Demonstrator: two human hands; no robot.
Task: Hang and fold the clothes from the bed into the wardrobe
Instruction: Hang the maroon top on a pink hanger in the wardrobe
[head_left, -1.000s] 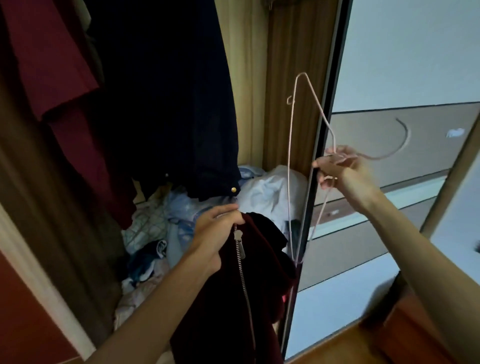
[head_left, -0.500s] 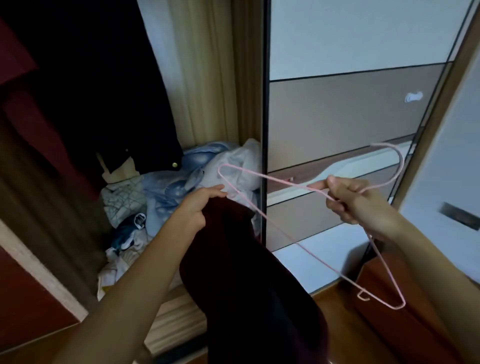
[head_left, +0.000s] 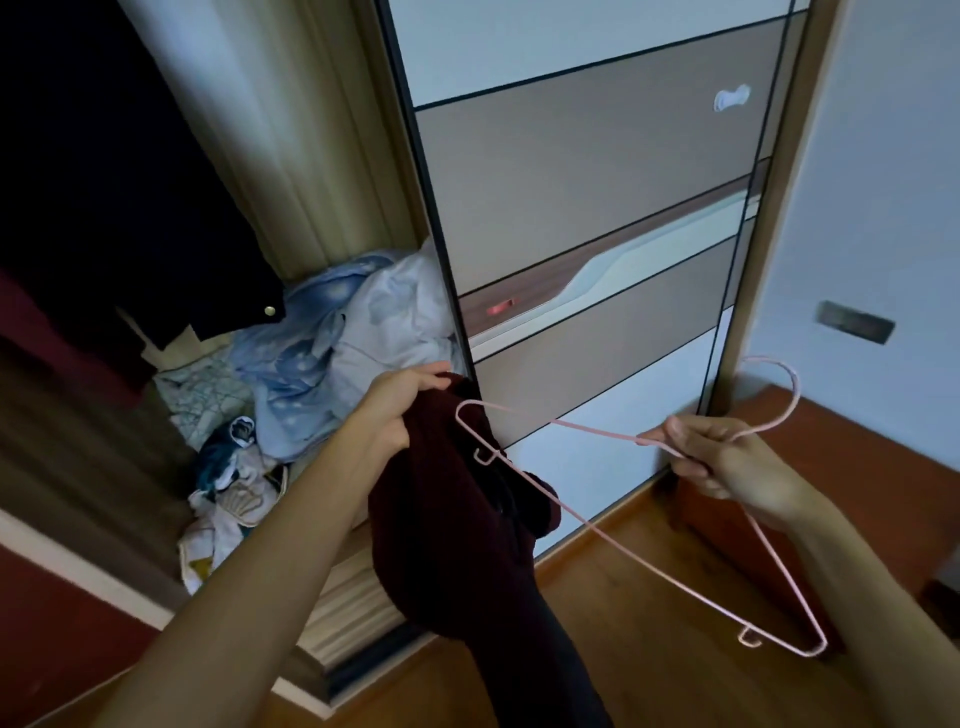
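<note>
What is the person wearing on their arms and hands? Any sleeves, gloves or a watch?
Nothing that shows. The left arm and right arm are bare all the way to the picture's edge, with no sleeves. The left hand and right hand have no gloves, and no watch, bracelet or ring can be seen.
</note>
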